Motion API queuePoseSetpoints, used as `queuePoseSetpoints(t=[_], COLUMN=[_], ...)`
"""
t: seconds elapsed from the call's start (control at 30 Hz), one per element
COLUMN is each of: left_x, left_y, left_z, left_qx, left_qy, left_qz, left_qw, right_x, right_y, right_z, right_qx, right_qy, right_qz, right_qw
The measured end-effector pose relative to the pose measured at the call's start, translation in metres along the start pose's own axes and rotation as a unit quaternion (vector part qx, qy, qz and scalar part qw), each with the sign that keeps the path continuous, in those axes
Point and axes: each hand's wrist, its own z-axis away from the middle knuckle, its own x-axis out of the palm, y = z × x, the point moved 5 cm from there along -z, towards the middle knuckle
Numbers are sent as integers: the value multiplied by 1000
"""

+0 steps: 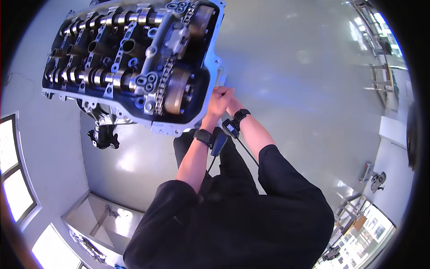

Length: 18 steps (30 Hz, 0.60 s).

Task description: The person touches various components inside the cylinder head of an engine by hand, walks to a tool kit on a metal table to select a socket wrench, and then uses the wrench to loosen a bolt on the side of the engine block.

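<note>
A large engine (121, 67) with its top uncovered fills the upper left; two camshafts (101, 78), a timing chain (163, 83) and a bronze-coloured cam sprocket (177, 92) show inside its silver housing. My left hand (217, 102) is closed beside the housing's right edge, its fingers curled; whatever they hold is hidden. Close against it is my right hand (232, 104), largely covered by the left, so its fingers cannot be made out. Each wrist wears a black strap (204, 136) with a small cabled device (230, 128).
Pale glossy floor (291, 76) stretches to the right. A black and metal engine part (104, 136) hangs below the engine. At the lower left stands a grey open-topped bin or table (85, 213); racks (380, 76) and metal parts (377, 181) line the right side.
</note>
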Motion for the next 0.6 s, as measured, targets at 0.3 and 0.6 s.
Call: queuePoseSetpoints(t=[0.3,0.6], left_x=[1,-6], left_y=[9,-7], left_z=[13,20], left_qx=[1,43], left_qy=[17,14], left_qz=[5,-38], left_qw=[1000,998], right_x=[-12,-11], right_y=[16,33], right_z=[-6,-11], right_qx=[-34,-38], right_qy=[40,36], right_qz=[87,145], right_qw=[995,988])
